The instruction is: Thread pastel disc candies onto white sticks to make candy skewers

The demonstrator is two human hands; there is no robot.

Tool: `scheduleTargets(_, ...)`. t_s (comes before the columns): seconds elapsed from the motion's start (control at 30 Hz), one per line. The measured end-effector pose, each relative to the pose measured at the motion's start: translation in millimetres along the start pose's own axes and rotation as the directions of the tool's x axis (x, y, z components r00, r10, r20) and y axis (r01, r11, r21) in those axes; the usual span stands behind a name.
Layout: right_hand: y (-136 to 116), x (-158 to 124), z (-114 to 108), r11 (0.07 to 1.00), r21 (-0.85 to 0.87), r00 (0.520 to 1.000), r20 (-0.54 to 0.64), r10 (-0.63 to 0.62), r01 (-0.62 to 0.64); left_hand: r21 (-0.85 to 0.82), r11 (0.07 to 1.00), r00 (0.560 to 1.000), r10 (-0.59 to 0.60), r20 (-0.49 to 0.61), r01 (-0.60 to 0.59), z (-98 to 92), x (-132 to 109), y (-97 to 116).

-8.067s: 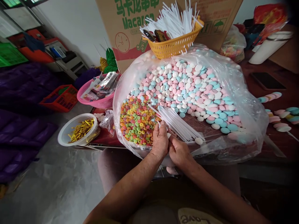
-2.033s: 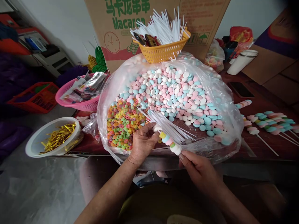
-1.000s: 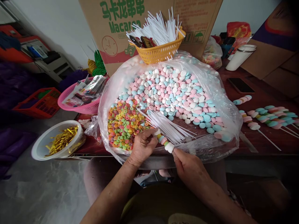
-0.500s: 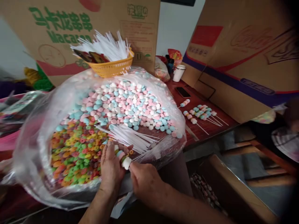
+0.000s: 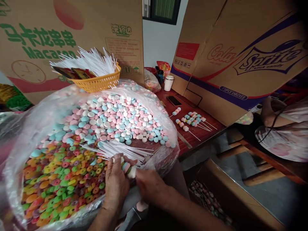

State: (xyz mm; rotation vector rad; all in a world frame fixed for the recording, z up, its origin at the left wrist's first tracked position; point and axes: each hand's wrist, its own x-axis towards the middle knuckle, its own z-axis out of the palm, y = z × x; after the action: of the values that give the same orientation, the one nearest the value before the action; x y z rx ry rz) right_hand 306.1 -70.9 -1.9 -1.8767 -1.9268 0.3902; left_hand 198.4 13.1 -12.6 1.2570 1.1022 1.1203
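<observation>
A candy skewer (image 5: 125, 167) of pink, blue, green and white pieces is held between my two hands. My left hand (image 5: 116, 181) is curled along the row of candies, with its fingertips at the upper end. At the lower end, beside the white piece, my right hand (image 5: 151, 185) is closed in a pinch; the stick inside it is hidden. White sticks (image 5: 127, 150) lie in a loose bundle just beyond my hands. Left of my hands spreads a heap of colourful gummy rings (image 5: 64, 179). Pastel marshmallows (image 5: 120, 120) are heaped behind the sticks.
Clear plastic sheeting (image 5: 14, 170) surrounds the candy. A yellow basket (image 5: 96, 83) holds more sticks. Finished skewers (image 5: 192, 119), a phone (image 5: 174, 101) and a white cup (image 5: 168, 83) are on the red table. Below right, a carton (image 5: 240, 189) contains skewers. Another person (image 5: 284, 128) sits at right.
The view has swung right, so the table and candy sit further left in the picture. My hands keep nearly the same grip on the skewer.
</observation>
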Motion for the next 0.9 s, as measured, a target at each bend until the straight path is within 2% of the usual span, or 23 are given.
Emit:
scheduleTargets(0.07, 40.1, -4.0, -25.2, 0.992, -0.042, 0.990, -0.085, 0.113, -0.117, -0.210, 0.975, 0.995, -0.063, 0.073, 0.077, -1.7, 4.8, 0.7)
scheduleTargets(0.1, 65.4, -5.1, -41.0, 0.946, -0.119, 0.943, -0.184, 0.277, -0.301, -0.285, 0.954, 0.993, -0.076, 0.087, 0.098, -5.3, 6.7, 1.1)
scheduleTargets(0.13, 92.7, -5.1, -57.7, 0.838, -0.206, 0.852, -0.270, 0.449, -0.506, -0.311, 0.945, 0.994, -0.084, 0.074, 0.103, -9.6, 7.7, 1.5)
scheduleTargets(0.17, 120.3, -3.9, -74.1, 0.763, -0.237, 0.789, -0.323, 0.522, -0.601, -0.288, 0.952, 0.995, -0.094, 0.042, 0.102, -13.8, 7.5, 2.0)
scheduleTargets(0.23, 169.8, 1.8, -100.8, 0.683, -0.275, 0.730, -0.369, 0.575, -0.677, -0.190, 0.972, 0.990, -0.142, -0.006, 0.138, -18.7, 4.0, 3.1)
scheduleTargets(0.33, 212.9, 16.9, -114.4, 0.626, -0.320, 0.702, -0.375, 0.605, -0.711, -0.049, 0.979, 0.979, -0.193, 0.065, 0.196, -16.0, -4.6, 4.5)
scheduleTargets(0.43, 220.4, 36.0, -99.7, 0.618, -0.363, 0.714, -0.423, 0.558, -0.698, 0.051, 0.985, 0.983, -0.168, 0.070, 0.164, -12.8, -7.3, 5.3)
scheduleTargets(0.57, 221.1, 58.3, -81.1, 0.691, -0.416, 0.803, -0.379, 0.460, -0.592, 0.183, 0.975, 0.992, -0.129, -0.009, 0.128, -18.7, -2.3, 5.5)
scheduleTargets(0.63, 227.8, 66.8, -85.2, 0.700, -0.409, 0.808, -0.358, 0.467, -0.586, 0.263, 0.957, 0.991, -0.131, 0.026, 0.119, -22.3, -0.5, 4.0)
scheduleTargets(0.73, 237.4, 83.9, -101.1, 0.698, -0.374, 0.788, -0.366, 0.494, -0.611, 0.328, 0.938, 0.988, -0.143, 0.063, 0.115, -23.6, 0.9, -0.8)
scheduleTargets(0.83, 238.6, 114.4, -112.1, 0.729, -0.317, 0.792, -0.325, 0.517, -0.607, 0.349, 0.929, 0.989, -0.145, 0.033, 0.125, -20.0, 2.2, -4.8)
scheduleTargets(0.9, 238.5, 137.9, -116.5, 0.746, -0.255, 0.787, -0.253, 0.563, -0.616, 0.402, 0.912, 0.990, -0.123, 0.074, 0.083, -18.4, 2.8, -4.6)
